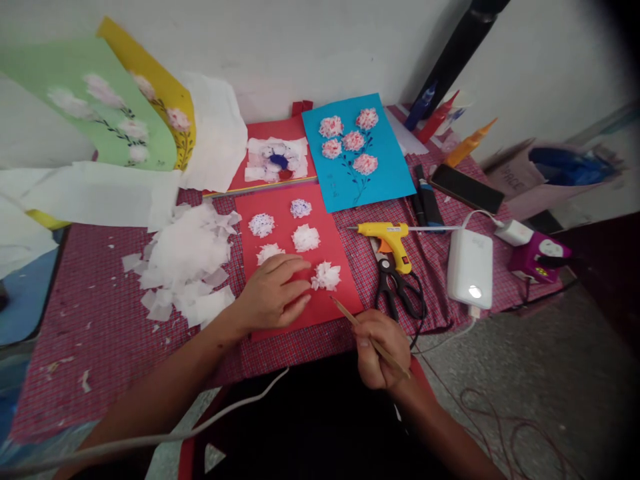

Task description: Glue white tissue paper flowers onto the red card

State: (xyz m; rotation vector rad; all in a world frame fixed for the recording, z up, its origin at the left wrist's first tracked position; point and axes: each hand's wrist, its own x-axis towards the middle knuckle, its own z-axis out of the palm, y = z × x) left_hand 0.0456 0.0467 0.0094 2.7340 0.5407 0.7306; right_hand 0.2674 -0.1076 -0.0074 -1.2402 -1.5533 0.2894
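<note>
My left hand (276,292) rests over the red paper sheet (325,310) with its fingers stretched out, partly covering a white tissue flower (270,253). Right of its fingertips sits another white tissue flower (327,276). A third white one (305,237) and two purple-speckled flowers (261,225) are higher on the sheet. My right hand (383,348), at the sheet's lower right corner, is closed around a thin wooden stick (345,311). The stick's dark tip points at the red paper just below the right-hand flower.
Left of the sheet lies a heap of white tissue pieces (185,250). To the right are a yellow glue gun (393,235), black scissors (395,288), a phone (467,187) and a white power bank (470,270). A blue flower card (357,150) and a stained tissue pad (277,160) lie behind.
</note>
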